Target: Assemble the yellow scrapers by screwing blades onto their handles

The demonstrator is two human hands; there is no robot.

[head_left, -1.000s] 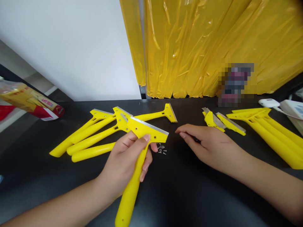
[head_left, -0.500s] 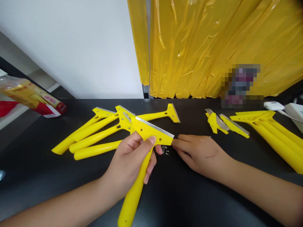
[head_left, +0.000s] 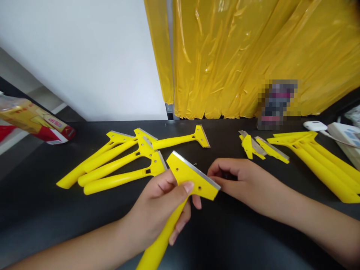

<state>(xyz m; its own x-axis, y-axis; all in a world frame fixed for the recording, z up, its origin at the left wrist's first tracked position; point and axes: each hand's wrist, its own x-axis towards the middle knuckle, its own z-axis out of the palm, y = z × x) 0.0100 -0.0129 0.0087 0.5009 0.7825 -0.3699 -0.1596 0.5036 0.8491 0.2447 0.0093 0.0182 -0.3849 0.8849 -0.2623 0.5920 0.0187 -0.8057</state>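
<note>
My left hand (head_left: 165, 198) grips a yellow scraper (head_left: 194, 176) by its neck, thumb pressed on the head. A silver blade edge runs along the top of that head, and two dark holes show in its face. Close to the head's right end is my right hand (head_left: 239, 176), its fingers curled and pinched together; whatever they may hold is hidden. Left of my left hand lie several yellow scrapers (head_left: 120, 177) with blades on, side by side. Another scraper (head_left: 180, 141) lies behind them, head to the right.
Loose yellow clamp plates and blades (head_left: 272, 149) lie at the right, beside several yellow handles (head_left: 317, 161). Behind these are a white plug (head_left: 315, 126) and a power strip (head_left: 344, 137). A red and yellow package (head_left: 42, 120) stands left. Yellow plastic sheeting (head_left: 225, 56) hangs behind the black table (head_left: 42, 210).
The held scraper has tilted, its head turning clockwise and coming lower toward me. My right hand's fingers have curled in beside its right end. The view has shifted slightly.
</note>
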